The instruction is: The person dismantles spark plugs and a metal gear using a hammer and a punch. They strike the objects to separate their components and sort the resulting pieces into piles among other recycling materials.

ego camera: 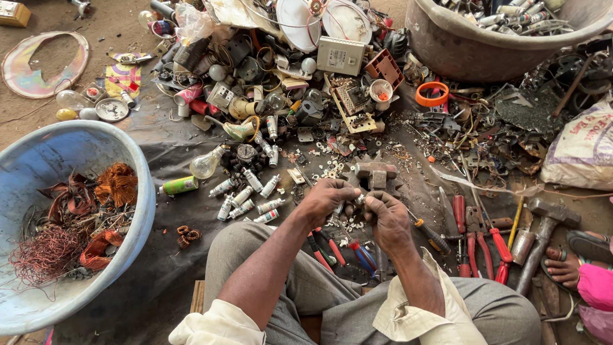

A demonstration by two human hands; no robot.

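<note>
My left hand (327, 199) and my right hand (386, 216) meet in front of my knees, both pinching a small silvery metal part (357, 200) between their fingertips. The part is mostly hidden by the fingers. Just beyond the hands lies a grey metal block (375, 172) on the dark ground sheet. Small cylindrical capacitors (246, 198) lie in a loose group to the left of my left hand. Under my wrists lie red-handled pliers (327, 249) and a blue-handled tool (364, 255).
A pale blue tub (137, 166) with copper wire coils stands at left. A brown tub (460, 51) of metal parts sits at top right above a scrap heap (306, 76). Hammer (543, 223), red-handled pliers (479, 239) and another person's sandalled foot (571, 262) are at right.
</note>
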